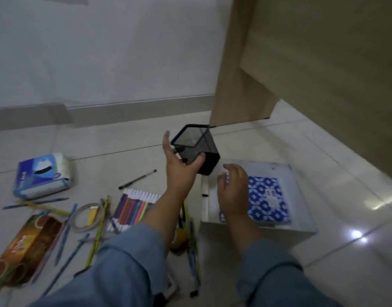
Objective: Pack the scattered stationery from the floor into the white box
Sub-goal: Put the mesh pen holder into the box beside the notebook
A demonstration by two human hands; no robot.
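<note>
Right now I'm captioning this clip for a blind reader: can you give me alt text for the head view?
A person's left hand holds a tilted black mesh pen holder above the floor while the open right hand hovers over a white box containing a blue patterned notebook. Pens, a marker set and a tape roll lie scattered to the left.

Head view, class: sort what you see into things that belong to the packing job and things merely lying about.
Job:
white box
black mesh pen holder, held in left hand
blue patterned notebook
marker set
black pen
tape roll

Lying about:
face mask pack
wooden furniture
</note>
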